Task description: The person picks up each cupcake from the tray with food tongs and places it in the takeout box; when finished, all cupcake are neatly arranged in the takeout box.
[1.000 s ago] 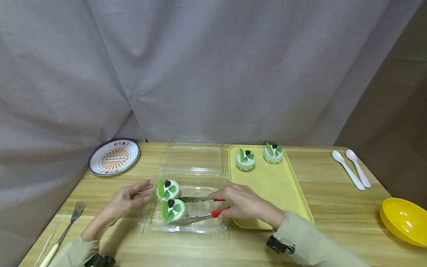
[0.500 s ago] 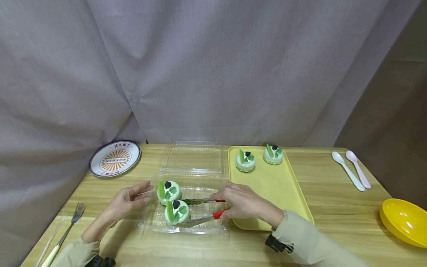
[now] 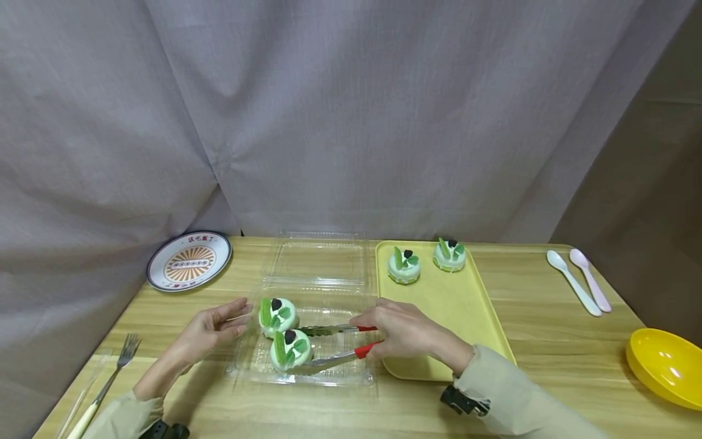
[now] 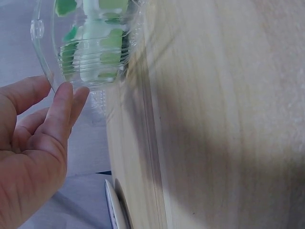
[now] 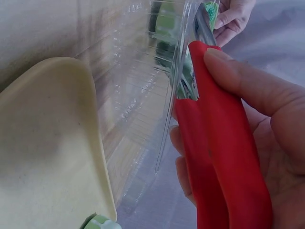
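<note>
In the head view my right hand [image 3: 403, 326] holds red-handled metal tongs [image 5: 228, 138] over the clear plastic box [image 3: 342, 379]. The tongs' arms stand apart, reaching left to the nearer small cake [image 3: 290, 350] in the box; their far ends are partly hidden by it. Behind it, close by, sits a second cake [image 3: 276, 317]. Both are pale green-white, topped with green leaves and a dark berry. My left hand [image 3: 215, 326] is at the box's left edge, fingers extended; in the left wrist view its fingertips [image 4: 64, 90] meet the rim.
A yellow tray [image 3: 439, 317] bears two similar cakes [image 3: 404, 266] near its far end. A patterned plate [image 3: 189, 261] and a fork [image 3: 112, 381] lie left. Two spoons [image 3: 573, 280] and a yellow bowl [image 3: 663, 366] are at right. The box's lid [image 3: 320, 259] leans back, raised.
The nearer cake has shifted slightly right in the box and stands straighter. My right hand and the tongs have drawn a little to the right. The left hand stays put.
</note>
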`<control>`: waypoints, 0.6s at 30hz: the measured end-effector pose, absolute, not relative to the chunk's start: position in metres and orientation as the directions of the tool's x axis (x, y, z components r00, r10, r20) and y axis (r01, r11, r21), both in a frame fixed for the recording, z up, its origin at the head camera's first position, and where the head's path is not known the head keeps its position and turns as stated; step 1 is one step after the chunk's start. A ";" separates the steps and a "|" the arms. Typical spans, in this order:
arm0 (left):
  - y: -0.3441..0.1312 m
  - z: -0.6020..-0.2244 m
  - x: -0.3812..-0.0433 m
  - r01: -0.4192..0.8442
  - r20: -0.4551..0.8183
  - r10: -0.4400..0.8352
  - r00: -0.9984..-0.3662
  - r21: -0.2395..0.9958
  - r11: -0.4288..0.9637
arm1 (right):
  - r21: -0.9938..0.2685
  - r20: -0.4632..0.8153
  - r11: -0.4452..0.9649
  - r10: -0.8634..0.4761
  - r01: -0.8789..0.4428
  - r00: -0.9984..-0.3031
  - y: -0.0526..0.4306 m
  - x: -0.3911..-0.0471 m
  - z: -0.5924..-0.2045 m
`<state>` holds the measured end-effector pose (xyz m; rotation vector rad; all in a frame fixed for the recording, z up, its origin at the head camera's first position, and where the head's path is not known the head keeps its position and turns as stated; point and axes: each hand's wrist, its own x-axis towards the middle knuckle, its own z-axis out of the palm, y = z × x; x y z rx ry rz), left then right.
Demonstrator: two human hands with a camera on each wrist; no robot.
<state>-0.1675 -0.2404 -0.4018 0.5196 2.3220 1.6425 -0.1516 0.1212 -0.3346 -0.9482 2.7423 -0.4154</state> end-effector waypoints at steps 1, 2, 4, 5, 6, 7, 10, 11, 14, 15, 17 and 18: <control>-0.240 -0.402 -0.167 0.142 0.002 0.427 -0.904 0.944 0.297 | -0.331 -0.100 0.750 -0.631 -0.572 -0.769 0.122 -0.152 -0.335; -0.240 -0.402 -0.168 0.143 0.005 0.430 -0.903 0.947 0.289 | -0.333 -0.096 0.747 -0.633 -0.575 -0.768 0.122 -0.152 -0.335; -0.240 -0.402 -0.168 0.141 0.009 0.436 -0.900 0.952 0.271 | -0.336 -0.086 0.742 -0.638 -0.581 -0.765 0.122 -0.153 -0.336; -0.240 -0.402 -0.168 0.142 0.012 0.438 -0.899 0.954 0.265 | -0.337 -0.082 0.739 -0.641 -0.584 -0.763 0.122 -0.153 -0.337; -0.240 -0.402 -0.167 0.138 0.010 0.437 -0.899 0.955 0.263 | -0.339 -0.079 0.736 -0.643 -0.586 -0.762 0.122 -0.153 -0.337; -0.240 -0.402 -0.168 0.136 0.009 0.436 -0.900 0.956 0.260 | -0.340 -0.077 0.734 -0.644 -0.587 -0.761 0.123 -0.154 -0.337; -0.240 -0.401 -0.167 0.141 0.010 0.433 -0.901 0.952 0.272 | -0.338 -0.070 0.726 -0.654 -0.599 -0.753 0.122 -0.155 -0.338; -0.240 -0.401 -0.167 0.143 0.009 0.431 -0.902 0.949 0.280 | -0.335 -0.069 0.724 -0.657 -0.603 -0.751 0.122 -0.156 -0.338; -0.240 -0.401 -0.167 0.151 0.011 0.432 -0.902 0.945 0.291 | -0.326 -0.067 0.721 -0.663 -0.612 -0.745 0.122 -0.157 -0.339; -0.239 -0.401 -0.167 0.146 0.007 0.430 -0.903 0.945 0.292 | -0.323 -0.069 0.721 -0.664 -0.613 -0.745 0.122 -0.158 -0.339; -0.239 -0.401 -0.167 0.140 0.002 0.428 -0.904 0.946 0.291 | -0.317 -0.073 0.724 -0.663 -0.612 -0.745 0.122 -0.158 -0.339; -0.239 -0.400 -0.166 0.134 -0.002 0.426 -0.905 0.948 0.290 | -0.316 -0.075 0.725 -0.662 -0.612 -0.746 0.122 -0.158 -0.339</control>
